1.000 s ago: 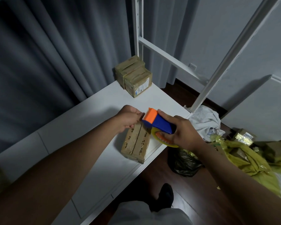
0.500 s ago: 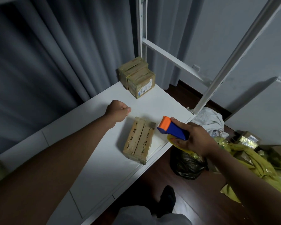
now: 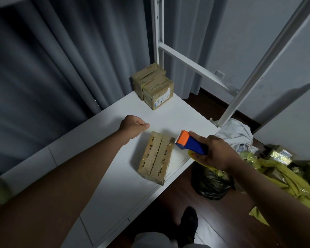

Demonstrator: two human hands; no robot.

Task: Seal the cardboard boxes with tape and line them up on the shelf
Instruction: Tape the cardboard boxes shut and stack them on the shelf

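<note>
Head view shows the right hand [image 3: 216,154] wrapped round the blue body of a tape dispenser [image 3: 190,144], its orange cutter end pointing at the far right corner of the flat cardboard box [image 3: 156,157] and held just beside it, apart from the cardboard as far as can be told. A yellow roll of tape [image 3: 197,158] peeks out under the palm. The left hand [image 3: 134,125] hovers over the white shelf [image 3: 115,185] near the box's far left corner, fingers curled into a loose fist with the thumb laid against them; whether it pinches a loose end of tape is too small to tell, and it looks to hold nothing. The box lies close to the shelf's front edge, its two top flaps meeting at a dark centre seam that shows no clear strip of tape along it. Two sealed boxes [image 3: 155,86] stand touching each other in the shelf's far corner, beside the white upright [image 3: 158,33]. The step in hand seems to be sealing this third box. The next move likely calls for the left hand to steady the box while the dispenser lands at one end of the seam and is drawn along its length, then the box goes next to the pair. On the floor lie a black bag [image 3: 209,183] and yellow-green wrapping [image 3: 284,176].
</note>
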